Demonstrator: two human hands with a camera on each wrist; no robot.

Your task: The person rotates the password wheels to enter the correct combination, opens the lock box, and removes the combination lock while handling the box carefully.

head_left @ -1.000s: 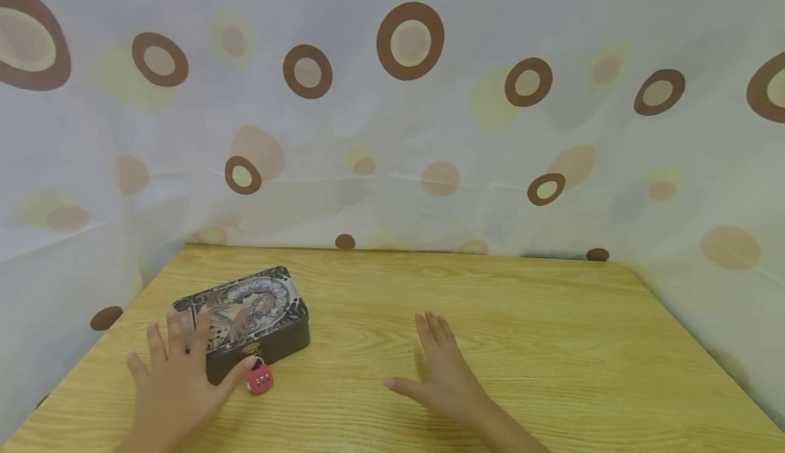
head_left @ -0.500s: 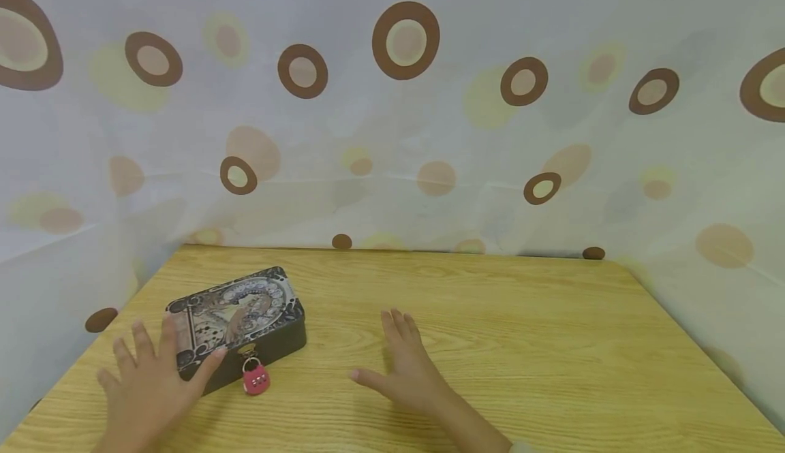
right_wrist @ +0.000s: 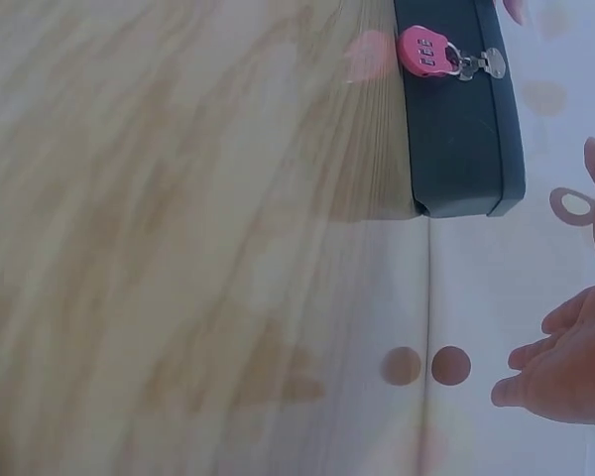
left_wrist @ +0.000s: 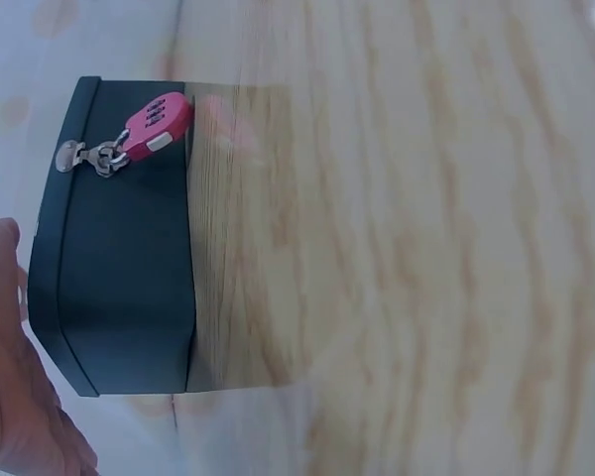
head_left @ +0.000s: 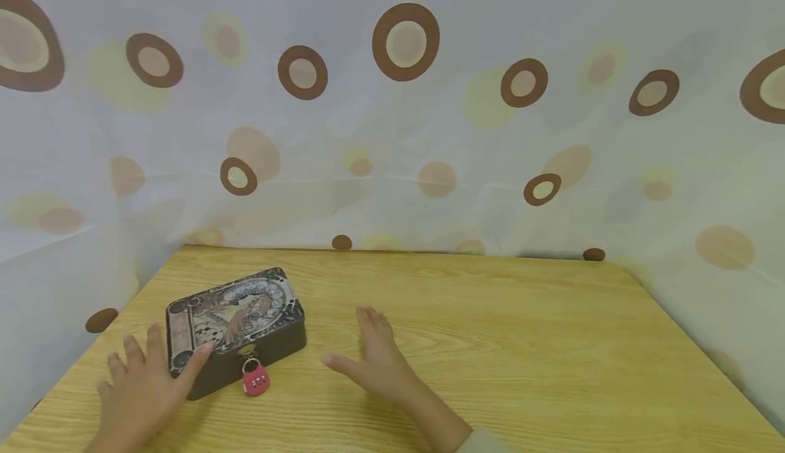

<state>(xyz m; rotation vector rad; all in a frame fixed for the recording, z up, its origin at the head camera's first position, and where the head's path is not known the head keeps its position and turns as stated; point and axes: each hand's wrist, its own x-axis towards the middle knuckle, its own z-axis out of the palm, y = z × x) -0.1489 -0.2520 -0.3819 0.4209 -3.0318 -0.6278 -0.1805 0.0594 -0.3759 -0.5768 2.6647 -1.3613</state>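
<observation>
Left hand [head_left: 136, 390] and right hand [head_left: 380, 364] are flanking the box [head_left: 238, 327], spread wide, holding nothing — seemingly pre-grasp; gripping it would be needing an inward curl

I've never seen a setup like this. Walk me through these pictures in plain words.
There is no robot here, just a person's two bare hands. The wide picture comes from a camera on the head, looking forward and down. The other two come from cameras on the wrists, each showing the box from its own side.

On the wooden table sits a dark box with a decorated lid; a pink padlock hangs at its front clasp. Neither hand grips anything. The left hand is spread at the box's near left corner, perhaps touching it; I can't tell. The right hand is open, apart from the box.
</observation>
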